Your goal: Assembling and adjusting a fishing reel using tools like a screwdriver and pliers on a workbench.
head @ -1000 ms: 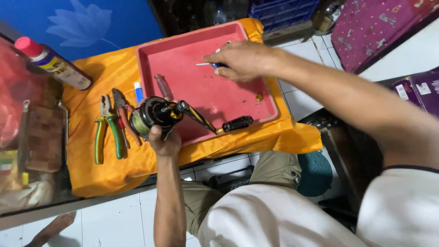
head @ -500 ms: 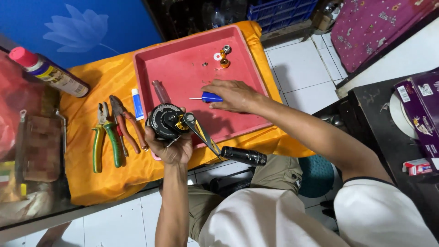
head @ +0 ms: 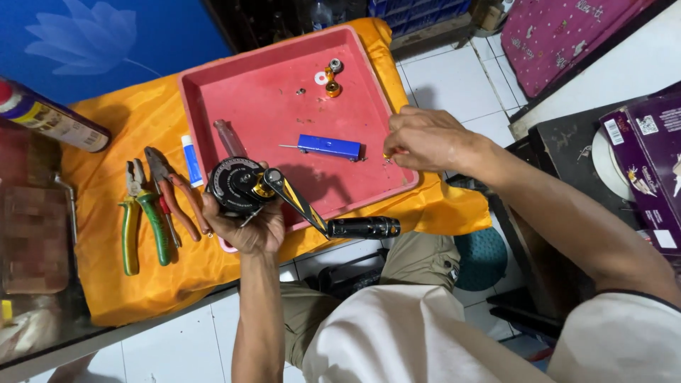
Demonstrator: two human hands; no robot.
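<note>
Head view — left hand grips reel.

Bare tray floor lies open between the blue screwdriver and small parts.

In my left hand sits the round black fishing reel, glossy metal with a gold hub and a matt black knurled crank knob. Beyond my grip lies the smooth red plastic tray on soft orange cloth. My right hand pinches something small, unclear.
</note>
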